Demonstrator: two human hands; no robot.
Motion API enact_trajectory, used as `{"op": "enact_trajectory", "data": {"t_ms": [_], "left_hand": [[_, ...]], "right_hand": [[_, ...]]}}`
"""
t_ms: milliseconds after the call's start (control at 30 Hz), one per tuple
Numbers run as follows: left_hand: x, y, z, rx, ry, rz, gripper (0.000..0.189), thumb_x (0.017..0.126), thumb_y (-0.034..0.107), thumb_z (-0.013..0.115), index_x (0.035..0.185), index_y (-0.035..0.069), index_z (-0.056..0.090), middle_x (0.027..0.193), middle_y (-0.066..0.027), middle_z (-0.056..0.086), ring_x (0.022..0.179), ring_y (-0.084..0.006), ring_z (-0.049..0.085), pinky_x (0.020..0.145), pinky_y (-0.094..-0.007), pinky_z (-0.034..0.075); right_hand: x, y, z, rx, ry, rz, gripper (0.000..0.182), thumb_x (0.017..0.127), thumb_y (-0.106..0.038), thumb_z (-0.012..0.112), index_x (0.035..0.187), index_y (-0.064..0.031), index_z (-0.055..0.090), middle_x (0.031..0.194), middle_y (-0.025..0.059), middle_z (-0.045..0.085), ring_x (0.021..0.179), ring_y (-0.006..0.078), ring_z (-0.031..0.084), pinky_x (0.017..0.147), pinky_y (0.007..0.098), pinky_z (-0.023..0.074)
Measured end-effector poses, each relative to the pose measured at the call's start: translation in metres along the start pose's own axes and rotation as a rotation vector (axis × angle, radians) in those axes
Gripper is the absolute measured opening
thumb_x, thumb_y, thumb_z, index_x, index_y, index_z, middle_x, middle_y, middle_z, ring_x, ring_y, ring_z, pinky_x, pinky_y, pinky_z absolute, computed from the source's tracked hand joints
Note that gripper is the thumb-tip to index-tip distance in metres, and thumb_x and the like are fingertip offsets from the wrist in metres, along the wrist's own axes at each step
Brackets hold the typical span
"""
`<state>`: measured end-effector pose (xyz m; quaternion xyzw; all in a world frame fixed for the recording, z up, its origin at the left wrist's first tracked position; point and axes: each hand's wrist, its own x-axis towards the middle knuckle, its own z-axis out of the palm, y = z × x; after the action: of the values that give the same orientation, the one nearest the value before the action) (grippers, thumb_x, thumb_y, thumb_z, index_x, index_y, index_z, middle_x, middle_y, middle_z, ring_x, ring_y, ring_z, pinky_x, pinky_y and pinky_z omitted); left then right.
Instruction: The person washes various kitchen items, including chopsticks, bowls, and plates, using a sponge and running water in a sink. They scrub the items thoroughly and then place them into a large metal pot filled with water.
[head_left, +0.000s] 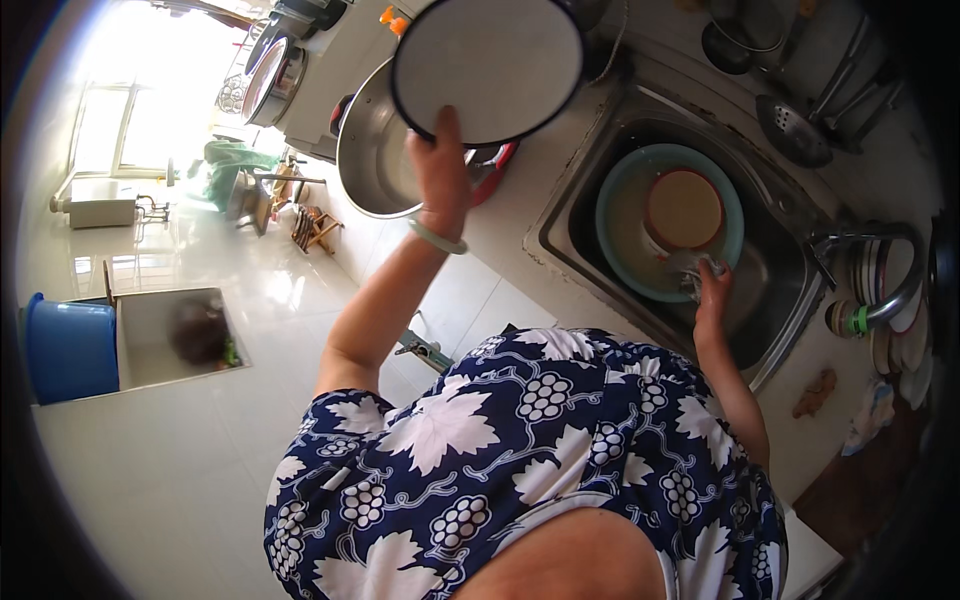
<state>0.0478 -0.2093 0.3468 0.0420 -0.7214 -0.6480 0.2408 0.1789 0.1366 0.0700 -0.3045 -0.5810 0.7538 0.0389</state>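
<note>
My left hand (442, 172), with a pale bangle (437, 235) at the wrist, grips the edge of a round white dish (487, 67) with a dark rim. The dish is raised above a wide steel pot (375, 161) and hides part of it. In my right hand (711, 296) is a crumpled greyish scrubbing cloth (691, 271), held at the near edge of a green-blue basin (609, 251). That basin stands in the steel sink (581, 225) and contains cloudy water. A smaller red-rimmed bowl (684, 208) lies inside it.
A curved faucet (904, 296) rises at the sink's right, beside stacked plates (877, 262). A perforated skimmer (795, 131) and other utensils are along the back. A ginger root (815, 393) lies on the counter. On the floor side stands a blue bucket (73, 349).
</note>
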Motion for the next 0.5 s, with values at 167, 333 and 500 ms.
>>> {"op": "enact_trajectory", "data": {"t_ms": [167,333,500], "left_hand": [[0.072,-0.027,-0.121,0.282,0.083,-0.15,0.032,0.086,0.02,0.055,0.106,-0.004,0.055,0.092,-0.0109,0.062,0.074,-0.0193,0.064,0.061,-0.0301,0.056],[0.104,-0.081,-0.174,0.879,0.231,-0.259,0.03,0.081,0.011,0.047,0.102,-0.006,0.059,0.094,-0.0238,0.063,0.074,-0.0309,0.067,0.053,-0.0372,0.054],[0.106,-0.101,-0.171,0.86,0.186,-0.485,0.029,0.081,0.004,0.047,0.104,-0.011,0.055,0.099,-0.025,0.061,0.08,-0.035,0.067,0.06,-0.0387,0.06]], "right_hand": [[0.0,0.013,-0.002,0.013,0.029,0.021,0.03,0.085,-0.014,0.066,0.107,0.0029,0.057,0.096,0.0084,0.062,0.083,0.0151,0.058,0.074,0.03,0.0469],[0.007,0.031,-0.006,-0.075,0.044,-0.024,0.03,0.084,-0.014,0.066,0.107,0.0025,0.057,0.096,0.0083,0.062,0.082,0.0148,0.058,0.074,0.0296,0.047],[0.0,0.021,-0.008,-0.004,0.026,0.008,0.028,0.084,-0.014,0.066,0.106,0.0021,0.057,0.095,0.0074,0.062,0.081,0.0144,0.057,0.074,0.0296,0.0469]]}}
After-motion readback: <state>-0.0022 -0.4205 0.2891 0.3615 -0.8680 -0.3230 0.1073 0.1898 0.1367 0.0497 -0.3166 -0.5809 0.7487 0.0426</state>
